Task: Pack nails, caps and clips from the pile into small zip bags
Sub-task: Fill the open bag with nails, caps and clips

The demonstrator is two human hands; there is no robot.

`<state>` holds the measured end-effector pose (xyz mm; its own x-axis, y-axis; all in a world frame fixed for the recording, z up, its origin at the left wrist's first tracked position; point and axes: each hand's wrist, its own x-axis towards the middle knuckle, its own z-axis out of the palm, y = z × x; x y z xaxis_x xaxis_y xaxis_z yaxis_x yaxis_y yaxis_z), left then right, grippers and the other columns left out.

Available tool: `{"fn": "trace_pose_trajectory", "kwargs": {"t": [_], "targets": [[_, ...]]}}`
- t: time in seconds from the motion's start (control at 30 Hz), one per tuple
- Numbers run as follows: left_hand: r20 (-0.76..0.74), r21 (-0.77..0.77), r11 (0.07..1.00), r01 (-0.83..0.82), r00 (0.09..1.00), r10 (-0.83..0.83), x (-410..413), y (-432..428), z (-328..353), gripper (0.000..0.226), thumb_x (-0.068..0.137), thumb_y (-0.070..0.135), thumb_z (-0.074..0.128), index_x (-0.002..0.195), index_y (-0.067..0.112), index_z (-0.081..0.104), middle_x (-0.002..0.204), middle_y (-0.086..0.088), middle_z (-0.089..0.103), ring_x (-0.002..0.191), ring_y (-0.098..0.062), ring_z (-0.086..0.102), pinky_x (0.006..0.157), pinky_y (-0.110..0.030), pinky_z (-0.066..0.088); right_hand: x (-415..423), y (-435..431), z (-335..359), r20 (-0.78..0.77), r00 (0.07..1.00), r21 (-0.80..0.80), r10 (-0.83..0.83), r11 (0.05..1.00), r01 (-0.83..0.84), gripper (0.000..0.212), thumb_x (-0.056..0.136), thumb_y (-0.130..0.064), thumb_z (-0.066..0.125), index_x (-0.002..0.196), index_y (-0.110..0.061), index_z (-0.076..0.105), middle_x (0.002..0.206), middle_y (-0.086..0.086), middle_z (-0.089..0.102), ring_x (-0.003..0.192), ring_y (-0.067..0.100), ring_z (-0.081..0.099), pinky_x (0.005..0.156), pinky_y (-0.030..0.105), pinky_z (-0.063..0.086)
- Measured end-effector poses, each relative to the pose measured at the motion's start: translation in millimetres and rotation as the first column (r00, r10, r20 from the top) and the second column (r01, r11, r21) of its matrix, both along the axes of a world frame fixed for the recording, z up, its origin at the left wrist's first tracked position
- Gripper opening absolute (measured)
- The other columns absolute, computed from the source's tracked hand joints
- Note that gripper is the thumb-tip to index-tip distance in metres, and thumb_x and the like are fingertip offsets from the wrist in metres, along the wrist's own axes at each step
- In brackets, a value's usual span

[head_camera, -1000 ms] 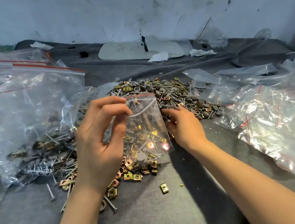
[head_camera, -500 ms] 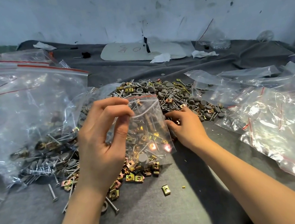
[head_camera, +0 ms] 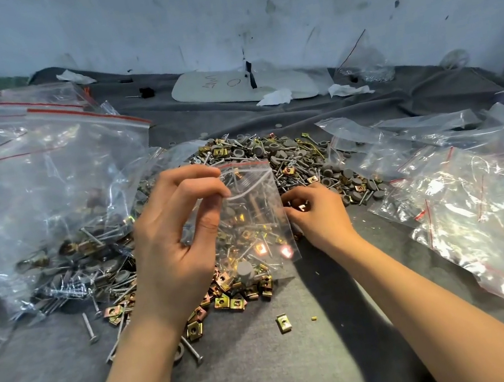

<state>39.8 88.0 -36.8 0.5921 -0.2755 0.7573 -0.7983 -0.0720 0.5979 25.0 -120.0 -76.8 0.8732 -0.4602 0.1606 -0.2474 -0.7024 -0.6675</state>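
Now held: small zip bag (head_camera: 255, 220), clear film with a red line at the mouth, hanging over the near edge of the pile (head_camera: 288, 158).
Bag contents: brass bits glint low in it; the rest you can't separate from pile parts seen through the film.
Bag handling: thin, limp and slick, and likely almost weightless until loaded. Nail points could poke through the wall. Take it at the stiffer zip strip, not the wall.
Nails (head_camera: 88, 328): thin, hard, prone to roll. Pinch them mid-shank.
Caps (head_camera: 273, 147): grey round pieces, probably light and easy to scoop.
Clips (head_camera: 229, 301): folded brass with sharp edges, likely to snag each other, so pick them singly.
Left grip (head_camera: 173, 247): raised over the pile's near edge. Your thumb and first fingers are closed on the bag's top corner at the zip strip, the other fingers loosely curled, wrist bent back.
Right grip (head_camera: 317, 213): low on the pile's near-right edge, just behind the bag, palm down. Your fingers are curled in round a brass clip (head_camera: 303, 207) that glints at the fingertips.
Mouth: looks parted, not zipped; the far lip is hard to read.
Risk: held by one corner, the mouth may sag shut when you feed parts in.
Surface (head_camera: 274, 370): grey cloth, with one stray clip (head_camera: 283, 323) nearer you than the pile.
Other bags: a large clear bag (head_camera: 42, 179) left of the pile, a heap of bags (head_camera: 466, 205) right of it.
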Motion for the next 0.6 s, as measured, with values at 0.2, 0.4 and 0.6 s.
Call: {"fn": "trace_pose_trajectory", "kwargs": {"t": [0.2, 0.4, 0.6], "targets": [[0.004, 0.003, 1.000, 0.002, 1.000, -0.002, 0.5, 0.1, -0.8, 0.012, 0.093, 0.020, 0.049, 0.098, 0.023, 0.059, 0.108, 0.002, 0.059, 0.107, -0.012, 0.058, 0.088, -0.034, 0.051, 3.0, 2.2, -2.4, 0.001, 1.000, 0.024, -0.023, 0.999, 0.023, 0.026, 0.088, -0.027, 0.066, 0.113, -0.019, 0.069, 0.100, 0.000, 0.053, 0.087, 0.010, 0.049, 0.073, 0.022, 0.032], [0.008, 0.006, 1.000, 0.004, 1.000, -0.004, 1.1, -0.3, -1.9, 0.012, 0.093, 0.019, 0.049, 0.098, 0.023, 0.059, 0.108, 0.000, 0.059, 0.107, -0.014, 0.058, 0.088, -0.037, 0.051, 3.0, -1.1, -1.1, -0.026, 0.999, 0.060, -0.019, 0.998, 0.021, 0.017, 0.086, -0.022, 0.068, 0.102, -0.017, 0.071, 0.101, 0.004, 0.058, 0.090, 0.015, 0.053, 0.075, 0.025, 0.037], [0.008, 0.014, 1.000, 0.004, 1.000, -0.004, 1.6, -0.4, -2.2, 0.012, 0.093, 0.018, 0.049, 0.098, 0.022, 0.059, 0.108, -0.002, 0.060, 0.107, -0.014, 0.058, 0.088, -0.036, 0.051, -3.5, 3.9, 24.8, 0.154, 0.985, 0.257, -0.071, 0.966, 0.030, 0.010, 0.089, -0.014, 0.065, 0.094, -0.016, 0.074, 0.088, -0.002, 0.070, 0.084, 0.013, 0.063, 0.088, 0.036, 0.052]]}}
